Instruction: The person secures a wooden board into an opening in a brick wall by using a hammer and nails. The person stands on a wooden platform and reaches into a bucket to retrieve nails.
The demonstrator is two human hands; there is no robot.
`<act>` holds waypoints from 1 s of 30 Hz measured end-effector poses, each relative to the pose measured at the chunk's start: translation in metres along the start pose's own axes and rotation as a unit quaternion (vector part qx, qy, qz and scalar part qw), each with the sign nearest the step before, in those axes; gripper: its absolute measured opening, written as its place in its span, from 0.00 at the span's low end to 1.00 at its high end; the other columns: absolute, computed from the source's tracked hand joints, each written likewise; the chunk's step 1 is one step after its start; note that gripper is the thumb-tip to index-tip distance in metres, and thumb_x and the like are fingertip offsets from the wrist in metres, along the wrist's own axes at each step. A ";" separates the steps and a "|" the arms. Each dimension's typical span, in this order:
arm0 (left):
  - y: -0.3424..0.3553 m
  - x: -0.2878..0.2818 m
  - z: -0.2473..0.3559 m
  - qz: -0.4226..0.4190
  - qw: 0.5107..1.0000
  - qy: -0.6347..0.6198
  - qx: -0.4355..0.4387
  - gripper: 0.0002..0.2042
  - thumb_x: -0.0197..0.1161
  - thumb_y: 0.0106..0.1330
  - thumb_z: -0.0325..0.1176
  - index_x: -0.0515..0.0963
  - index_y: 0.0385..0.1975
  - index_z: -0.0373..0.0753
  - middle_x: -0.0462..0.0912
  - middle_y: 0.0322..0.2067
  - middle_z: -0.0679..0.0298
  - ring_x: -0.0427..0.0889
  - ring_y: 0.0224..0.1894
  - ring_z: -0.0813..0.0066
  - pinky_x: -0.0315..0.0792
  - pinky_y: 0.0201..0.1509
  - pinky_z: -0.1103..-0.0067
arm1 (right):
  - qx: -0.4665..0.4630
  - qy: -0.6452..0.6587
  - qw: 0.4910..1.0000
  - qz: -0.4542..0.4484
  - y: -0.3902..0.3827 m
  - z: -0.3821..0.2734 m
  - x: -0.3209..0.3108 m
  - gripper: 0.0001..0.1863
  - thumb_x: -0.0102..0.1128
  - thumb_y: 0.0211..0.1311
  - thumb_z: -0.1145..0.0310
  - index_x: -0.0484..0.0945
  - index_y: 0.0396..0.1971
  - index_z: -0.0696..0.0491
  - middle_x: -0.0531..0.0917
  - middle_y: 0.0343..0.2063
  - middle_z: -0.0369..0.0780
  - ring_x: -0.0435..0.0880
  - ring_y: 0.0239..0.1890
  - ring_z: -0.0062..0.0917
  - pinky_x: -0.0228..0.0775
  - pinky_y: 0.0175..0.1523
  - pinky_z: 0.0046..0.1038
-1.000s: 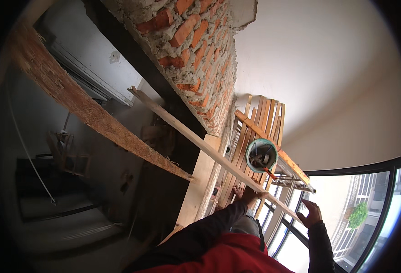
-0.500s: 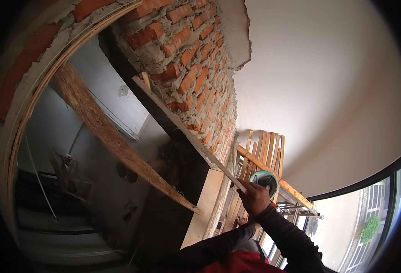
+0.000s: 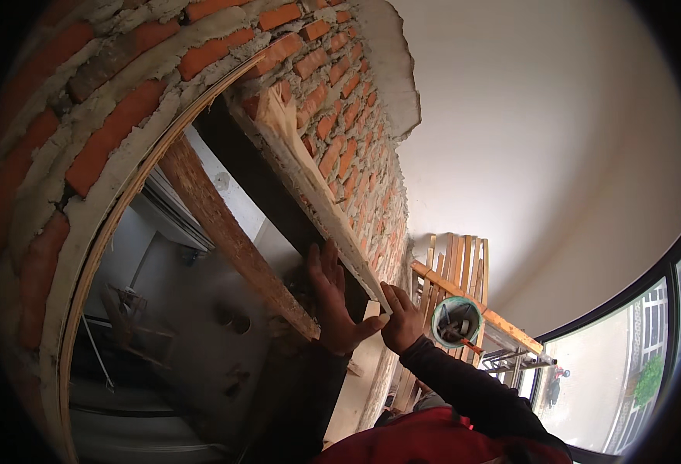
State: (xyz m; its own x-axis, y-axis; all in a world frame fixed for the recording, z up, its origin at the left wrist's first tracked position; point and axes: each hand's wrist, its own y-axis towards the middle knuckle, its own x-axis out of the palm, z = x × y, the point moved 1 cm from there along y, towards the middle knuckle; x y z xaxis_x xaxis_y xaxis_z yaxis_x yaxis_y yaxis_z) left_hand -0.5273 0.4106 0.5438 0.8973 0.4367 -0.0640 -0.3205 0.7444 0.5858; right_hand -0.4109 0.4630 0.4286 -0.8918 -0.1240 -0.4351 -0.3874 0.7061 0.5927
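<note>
A long rough wooden board (image 3: pixel 326 215) slants along the brick wall (image 3: pixel 309 66), its far end up by the bricks and its near end at my hands. My right hand (image 3: pixel 404 315) is closed round that near end, fingers on top. My left hand (image 3: pixel 336 305) lies beside the board's left side, fingers stretched out and thumb pointing toward my right hand. Whether its palm presses on the wood I cannot tell. Below and left of the board, a rough round log (image 3: pixel 228 236) crosses the dark opening.
At the right, a bucket (image 3: pixel 458 320) holding tools stands on wooden slats (image 3: pixel 458 267), beside an orange-brown beam (image 3: pixel 503 317). A thin curved wooden edge (image 3: pixel 116 224) borders the deep opening at left. Windows (image 3: pixel 611 371) are at the lower right.
My left hand has come up from below to beside the board, fingers spread. The board and my right hand have shifted slightly left. My view has moved, showing more brick at left.
</note>
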 end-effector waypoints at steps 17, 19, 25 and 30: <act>0.024 0.019 -0.027 0.150 0.986 -0.071 0.007 0.44 0.57 0.54 0.40 0.43 0.70 0.33 0.52 0.68 0.48 0.60 0.67 0.46 0.57 0.69 0.55 | 0.426 -0.067 0.900 -0.067 -0.143 0.251 -0.052 0.14 0.60 0.58 0.60 0.83 0.38 0.52 0.85 0.33 0.47 0.85 0.36 0.40 0.76 0.43 0.35; 0.035 0.027 -0.022 0.164 0.986 -0.041 0.004 0.45 0.54 0.55 0.44 0.40 0.71 0.33 0.49 0.70 0.48 0.58 0.68 0.42 0.57 0.69 0.54 | 0.464 -0.147 0.865 -0.124 -0.178 0.311 -0.054 0.13 0.59 0.56 0.62 0.82 0.39 0.51 0.85 0.35 0.46 0.85 0.39 0.40 0.76 0.46 0.35; 0.054 0.011 -0.076 -0.031 0.890 0.394 0.228 0.33 0.51 0.66 0.37 0.43 0.68 0.41 0.58 0.58 0.37 0.70 0.56 0.47 0.82 0.46 0.61 | 0.644 -0.186 0.685 -0.285 -0.270 0.447 -0.034 0.19 0.58 0.58 0.64 0.78 0.51 0.43 0.82 0.46 0.48 0.81 0.50 0.41 0.73 0.55 0.39; 0.095 0.033 -0.102 -0.119 0.669 0.650 0.340 0.33 0.57 0.63 0.36 0.48 0.64 0.37 0.66 0.52 0.41 0.75 0.48 0.50 0.81 0.43 0.63 | 0.636 -0.253 0.627 -0.371 -0.355 0.562 0.006 0.21 0.58 0.56 0.66 0.73 0.52 0.48 0.80 0.48 0.49 0.78 0.54 0.43 0.70 0.58 0.41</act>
State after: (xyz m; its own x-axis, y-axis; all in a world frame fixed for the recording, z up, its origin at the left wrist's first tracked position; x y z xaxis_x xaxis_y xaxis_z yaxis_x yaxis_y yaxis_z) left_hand -0.5591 0.5474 0.5147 -0.2667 0.7463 -0.6099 0.3937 0.6619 0.6379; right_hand -0.1475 0.6035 -0.1646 -0.2628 -0.7383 -0.6212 0.1346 0.6095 -0.7813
